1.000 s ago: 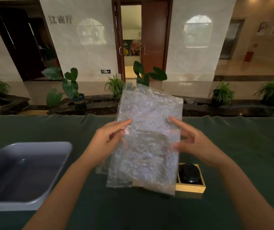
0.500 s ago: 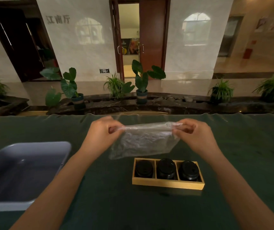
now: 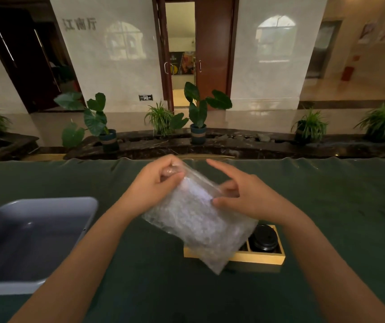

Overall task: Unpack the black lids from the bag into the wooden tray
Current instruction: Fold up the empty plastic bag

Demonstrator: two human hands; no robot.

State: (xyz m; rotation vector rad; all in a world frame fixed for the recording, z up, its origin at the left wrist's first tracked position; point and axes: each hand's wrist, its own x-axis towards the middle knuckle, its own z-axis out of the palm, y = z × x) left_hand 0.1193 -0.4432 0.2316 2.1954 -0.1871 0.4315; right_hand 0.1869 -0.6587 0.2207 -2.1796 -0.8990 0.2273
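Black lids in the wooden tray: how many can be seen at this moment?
1. One black lid shows in the right-hand compartment of the wooden tray. The clear bag, held by both hands, covers the other compartments, so more may be hidden.

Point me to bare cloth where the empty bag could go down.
Free: green cloth right of the wooden tray, and the strip between tray and grey bin. Crowded: the centre, where left hand and right hand hold the bag over the tray.
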